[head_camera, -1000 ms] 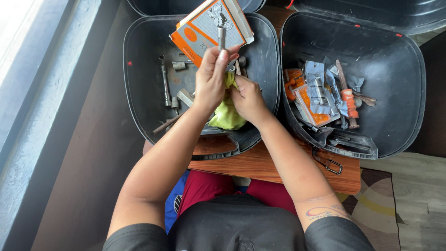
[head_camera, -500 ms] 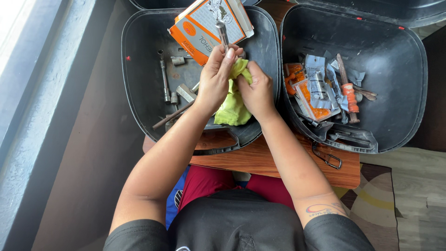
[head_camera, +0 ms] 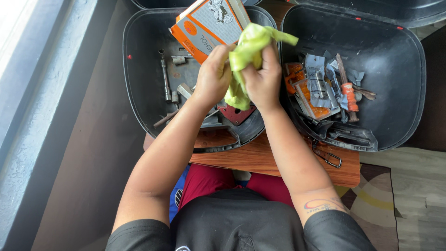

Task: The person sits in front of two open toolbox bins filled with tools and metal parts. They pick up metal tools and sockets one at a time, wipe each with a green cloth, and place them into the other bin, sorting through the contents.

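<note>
Wiping looks underway: left hand (head_camera: 214,74) and right hand (head_camera: 262,79) both clench the green cloth (head_camera: 246,56) above the left black bin (head_camera: 139,69), seemingly around something hidden.

We grip a crumpled lime-green cloth (head_camera: 248,58) between both hands; it is bunched upright, one end flaring toward the far right, the other hanging down near us, above the left black bin (head_camera: 144,69).
</note>
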